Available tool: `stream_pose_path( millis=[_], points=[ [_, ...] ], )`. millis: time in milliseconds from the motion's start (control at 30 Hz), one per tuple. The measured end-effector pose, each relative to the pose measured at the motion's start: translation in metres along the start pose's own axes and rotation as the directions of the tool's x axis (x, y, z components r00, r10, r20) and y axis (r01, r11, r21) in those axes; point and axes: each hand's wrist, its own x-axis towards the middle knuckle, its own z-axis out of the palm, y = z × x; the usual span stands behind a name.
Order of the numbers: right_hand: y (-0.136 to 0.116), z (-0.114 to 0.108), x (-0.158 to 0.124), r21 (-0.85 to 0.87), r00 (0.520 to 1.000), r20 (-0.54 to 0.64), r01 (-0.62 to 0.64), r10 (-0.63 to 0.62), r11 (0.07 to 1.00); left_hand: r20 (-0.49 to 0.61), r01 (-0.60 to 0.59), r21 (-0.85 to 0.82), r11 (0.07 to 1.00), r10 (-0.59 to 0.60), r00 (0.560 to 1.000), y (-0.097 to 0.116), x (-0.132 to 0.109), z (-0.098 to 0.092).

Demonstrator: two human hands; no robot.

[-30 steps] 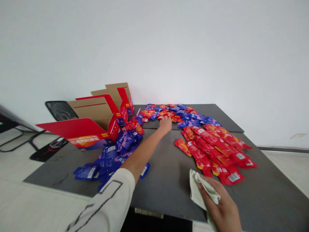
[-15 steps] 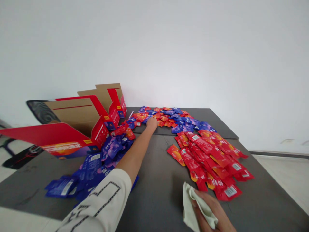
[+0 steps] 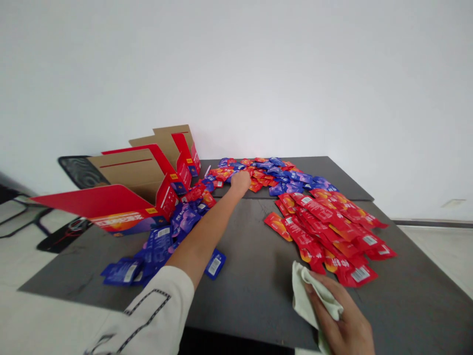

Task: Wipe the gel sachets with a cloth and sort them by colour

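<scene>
My left hand (image 3: pixel 240 181) stretches far across the dark table (image 3: pixel 244 276) and rests among the mixed red and blue sachets (image 3: pixel 266 175) at the far side; its fingers curl down onto them, and whether they grip one is hidden. My right hand (image 3: pixel 342 323) sits at the near edge, fingers closed on a pale folded cloth (image 3: pixel 312 298). A pile of red sachets (image 3: pixel 328 227) lies just beyond that hand. Blue sachets (image 3: pixel 166 241) are heaped to the left of my outstretched arm.
Two open red cardboard boxes (image 3: pixel 129 197) with brown flaps stand at the table's left. A dark chair back (image 3: pixel 76 170) shows behind them. A white wall rises beyond the table, and pale floor lies on both sides.
My left hand has shifted slightly left along the far sachets. The view swung a little left and back. My right hand keeps hold of the cloth in about the same spot.
</scene>
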Motion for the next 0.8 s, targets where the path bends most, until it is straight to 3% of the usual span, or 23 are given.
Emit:
stream_pose_path(
  millis=[167, 300, 400, 567, 700, 800],
  points=[
    [-0.004, 0.002, 0.003, -0.001, 0.998, -0.019, -0.056, 0.056, 0.998, -0.076, 0.058, -0.201, 0.978, -0.074, 0.994, 0.004, -0.050, -0.032],
    [-0.001, 0.002, 0.001, -0.009, 0.991, -0.017, -0.130, 0.130, 0.991, -0.029, 0.028, -0.430, 0.902, -0.045, 0.999, 0.001, -0.118, -0.040],
    [0.000, 0.003, 0.000, 0.002, 0.980, -0.013, -0.199, 0.199, 0.980, 0.085, 0.047, -0.625, 0.780, 0.008, 0.996, -0.001, -0.179, -0.023],
    [-0.003, 0.004, 0.002, 0.038, 0.960, -0.025, -0.278, 0.279, 0.960, 0.247, 0.177, -0.842, 0.509, 0.073, 0.966, -0.004, -0.269, 0.026],
    [-0.009, 0.004, 0.003, 0.058, 0.948, -0.038, -0.313, 0.315, 0.948, 0.296, 0.266, -0.900, 0.345, 0.035, 0.955, -0.013, -0.314, 0.058],
    [-0.013, 0.005, 0.004, 0.057, 0.940, -0.046, -0.335, 0.338, 0.940, 0.299, 0.292, -0.915, 0.279, -0.018, 0.954, -0.023, -0.336, 0.072]
  ],
)
